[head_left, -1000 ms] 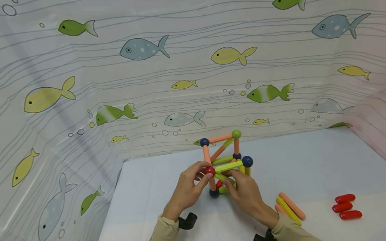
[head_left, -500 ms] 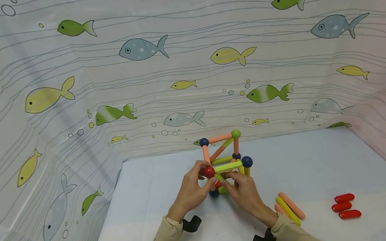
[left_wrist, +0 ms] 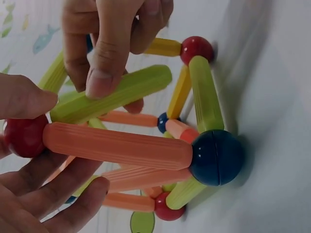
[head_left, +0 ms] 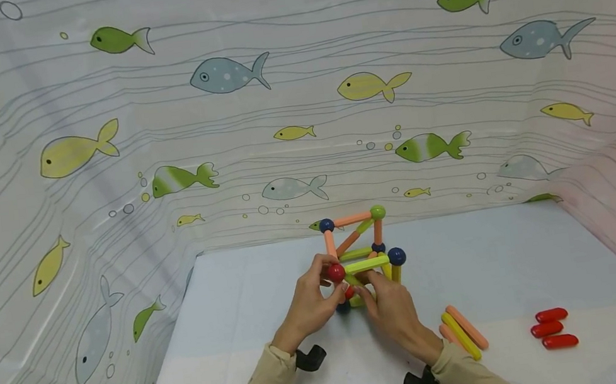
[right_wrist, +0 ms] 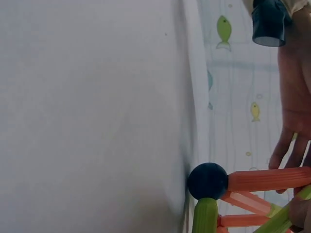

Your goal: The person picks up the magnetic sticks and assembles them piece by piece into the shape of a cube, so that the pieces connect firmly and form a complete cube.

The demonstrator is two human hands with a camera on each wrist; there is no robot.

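A frame of coloured rods and balls (head_left: 366, 264) stands on the table in the head view. My left hand (head_left: 310, 302) holds the red ball (left_wrist: 26, 136) at its near upper left corner, thumb on one side and fingers on the other. My right hand (head_left: 394, 309) pinches a lime green rod (left_wrist: 131, 92) that slants away from this red ball. Its far end is free in the left wrist view. Whether its near end touches the ball is hidden by the left thumb. An orange rod (left_wrist: 119, 145) joins the red ball to a dark blue ball (left_wrist: 217, 158) below.
Right of the hands lie orange rods (head_left: 467, 327) and a yellow rod (head_left: 461, 336). Farther right are three short red rods (head_left: 550, 329). A fish-patterned curtain (head_left: 298, 104) hangs behind the table (head_left: 492, 259). Black camera mounts (head_left: 311, 359) sit at both wrists.
My left hand has shifted slightly to the right, its thumb now lower beside the red ball. The right hand stays almost in place with the lime green rod.
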